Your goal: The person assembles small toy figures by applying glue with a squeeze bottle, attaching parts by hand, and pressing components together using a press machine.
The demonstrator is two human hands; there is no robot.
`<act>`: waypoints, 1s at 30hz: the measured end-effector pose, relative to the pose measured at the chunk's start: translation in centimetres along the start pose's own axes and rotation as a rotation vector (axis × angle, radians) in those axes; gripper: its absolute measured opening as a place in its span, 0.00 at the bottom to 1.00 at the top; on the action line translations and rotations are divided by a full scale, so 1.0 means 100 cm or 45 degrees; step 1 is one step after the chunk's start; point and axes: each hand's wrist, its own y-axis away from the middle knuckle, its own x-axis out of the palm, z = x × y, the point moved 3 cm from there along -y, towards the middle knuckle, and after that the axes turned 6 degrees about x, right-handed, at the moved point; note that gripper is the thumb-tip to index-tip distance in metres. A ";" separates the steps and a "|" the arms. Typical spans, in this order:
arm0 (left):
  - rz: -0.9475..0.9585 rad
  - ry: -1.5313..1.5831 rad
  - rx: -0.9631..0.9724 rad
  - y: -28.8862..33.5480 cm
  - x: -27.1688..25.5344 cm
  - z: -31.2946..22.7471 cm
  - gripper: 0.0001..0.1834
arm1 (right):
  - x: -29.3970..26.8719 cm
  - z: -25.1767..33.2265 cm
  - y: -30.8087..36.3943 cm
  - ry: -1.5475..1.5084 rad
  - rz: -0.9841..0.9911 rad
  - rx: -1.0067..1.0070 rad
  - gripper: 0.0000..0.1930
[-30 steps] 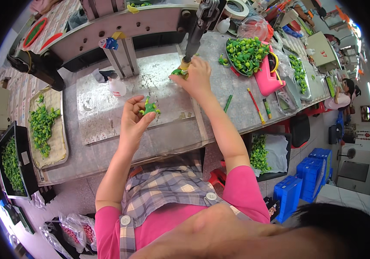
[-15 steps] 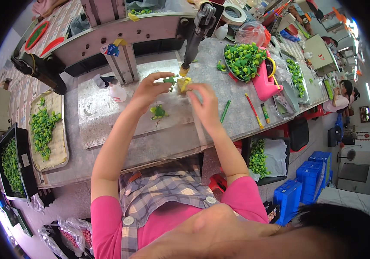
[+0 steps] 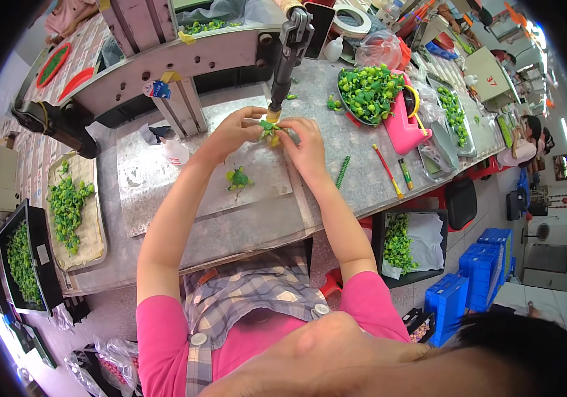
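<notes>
"Green leafy piece (image 3: 267, 127), the one being worked: where is it?"

"Between both hands, just below the tan tip of a dark metal rod (image 3: 281, 78). Whether they touch, I can't tell."

"How is the left hand (image 3: 232, 137) posed?"

"Its forearm rises from lower left and leans right, elbow bent outward. The hand arches over, back upward, with thumb and forefinger pinching the piece from its left side."

"And the right hand (image 3: 305, 143)?"

"That forearm slants up and leftward. Thumb and forefinger point in toward the piece, beside a yellowish block (image 3: 273, 139); it's too small to tell whether they grip block, piece or neither."

"What lies around them?"

"A second green piece (image 3: 238, 177) rests between the forearms on a metal plate (image 3: 143, 169). A white bottle (image 3: 175, 151) stands left of the left forearm. Right of the right forearm, a green spring (image 3: 343, 173) lies on the surface (image 3: 365, 167)."
</notes>
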 end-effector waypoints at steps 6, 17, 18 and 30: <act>-0.011 -0.166 0.095 0.008 -0.001 -0.013 0.17 | 0.000 0.005 0.001 0.031 -0.076 -0.056 0.06; -0.044 -0.351 0.097 0.011 -0.002 -0.026 0.16 | 0.002 0.007 0.004 0.042 -0.084 -0.087 0.09; -0.051 -0.340 0.113 0.011 -0.003 -0.026 0.16 | 0.002 0.007 0.004 0.029 -0.083 -0.083 0.09; -0.017 -0.261 0.094 0.007 -0.007 -0.017 0.18 | 0.004 0.004 0.009 -0.146 -0.055 0.061 0.09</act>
